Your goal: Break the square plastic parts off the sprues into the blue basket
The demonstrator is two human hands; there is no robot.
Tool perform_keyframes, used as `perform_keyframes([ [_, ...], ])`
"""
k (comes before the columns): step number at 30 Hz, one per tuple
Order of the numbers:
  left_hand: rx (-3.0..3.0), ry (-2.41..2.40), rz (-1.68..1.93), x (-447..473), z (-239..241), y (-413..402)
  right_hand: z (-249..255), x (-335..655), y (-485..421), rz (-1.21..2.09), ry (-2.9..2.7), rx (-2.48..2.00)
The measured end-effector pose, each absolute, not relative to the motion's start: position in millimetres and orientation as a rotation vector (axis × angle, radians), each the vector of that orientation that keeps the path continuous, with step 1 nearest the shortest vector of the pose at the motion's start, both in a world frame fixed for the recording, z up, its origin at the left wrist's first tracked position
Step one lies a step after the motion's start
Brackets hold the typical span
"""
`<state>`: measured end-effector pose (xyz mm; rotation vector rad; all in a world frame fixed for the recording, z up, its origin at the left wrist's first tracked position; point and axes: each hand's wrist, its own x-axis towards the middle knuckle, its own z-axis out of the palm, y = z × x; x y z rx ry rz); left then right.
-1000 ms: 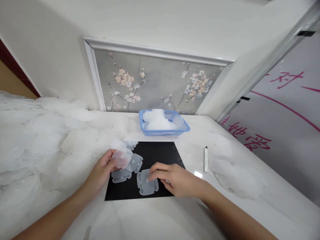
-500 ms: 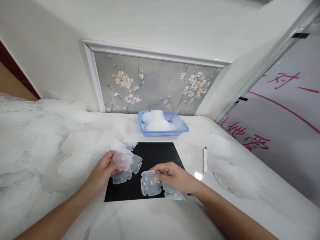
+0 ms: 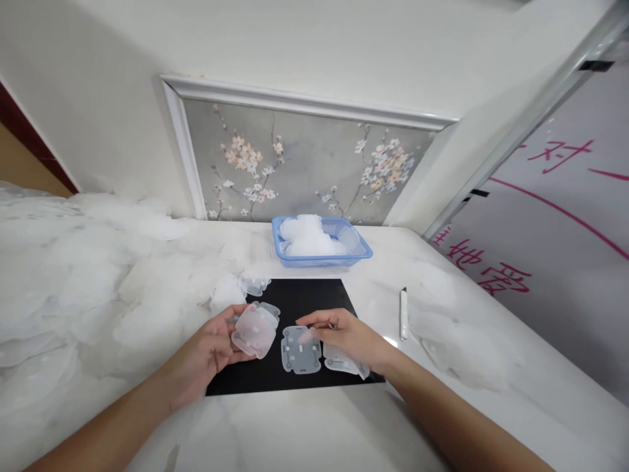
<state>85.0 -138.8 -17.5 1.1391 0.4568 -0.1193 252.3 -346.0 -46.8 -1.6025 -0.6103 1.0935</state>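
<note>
My left hand [image 3: 209,351] is closed on a thin translucent plastic piece [image 3: 255,331] with rounded corners and notched edges, held at the left of a black mat [image 3: 299,298]. Another such sheet shows partly behind it. Over the mat's right half, my right hand [image 3: 351,337] pinches the right edge of a similar plastic piece [image 3: 301,357], which has small white spots and slots. Beneath that hand lies at least one more translucent piece [image 3: 341,362], partly covered by the fingers. A further piece [image 3: 257,286] rests at the mat's far left corner.
Piles of whitish translucent pieces [image 3: 157,295] cover the left of the marble-patterned table [image 3: 275,432]. A blue plastic basket [image 3: 322,262] holding more pieces stands behind the mat. At the right lies a white utility knife [image 3: 403,314]. The wall [image 3: 314,39] bounds the back.
My left hand has moved right and turned, showing more of its palm, with its plastic piece. The piece in my right hand has shifted slightly right and away from me.
</note>
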Motion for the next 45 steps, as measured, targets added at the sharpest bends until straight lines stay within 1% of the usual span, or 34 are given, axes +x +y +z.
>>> perform_keyframes([
  [10,1.055,0.298,-0.275,77.0,-24.0,-142.5,-45.8,253.4,-345.0,0.783,-0.811,-1.768],
  [14,1.047,0.274,-0.295,77.2,-24.0,-143.8,-42.9,249.0,-345.2,0.57,-0.895,-1.909],
  [16,1.051,0.284,-0.293,77.2,-23.0,-144.6,-43.8,244.3,-345.5,0.473,-1.034,-1.967],
  [18,1.05,0.285,-0.294,76.8,-21.7,-145.3,-46.6,238.0,-345.6,0.374,-1.304,-1.958],
  [21,1.016,0.272,-0.296,75.9,-20.5,-146.3,-52.1,227.2,-344.7,0.083,-1.723,-1.903],
  [23,0.998,0.255,-0.304,75.7,-20.6,-147.8,-53.7,220.7,-343.6,-0.065,-1.853,-1.856],
  [24,1.004,0.244,-0.308,75.8,-21.2,-148.9,-53.4,218.1,-342.9,-0.069,-1.861,-1.824],
  [25,1.033,0.239,-0.299,76.0,-22.2,-150.0,-52.2,216.1,-342.3,-0.011,-1.831,-1.786],
  [27,1.193,0.257,-0.203,76.9,-25.3,-152.1,-47.8,214.2,-341.1,0.235,-1.608,-1.74],
  [32,1.954,0.285,0.258,82.9,-35.1,-150.3,-36.7,224.7,-339.0,0.885,-0.716,-1.623],
  [35,2.16,0.2,0.259,88.6,-41.5,-144.5,-37.6,237.9,-340.4,1.137,-0.498,-1.465],
  [39,2.351,0.157,0.21,92.8,-47.9,-137.2,-40.8,250.3,-343.9,1.256,-0.372,-1.361],
  [45,2.428,0.102,0.185,93.2,-41.5,-132.6,-37.4,253.7,-344.4,1.282,-0.324,-1.332],
])
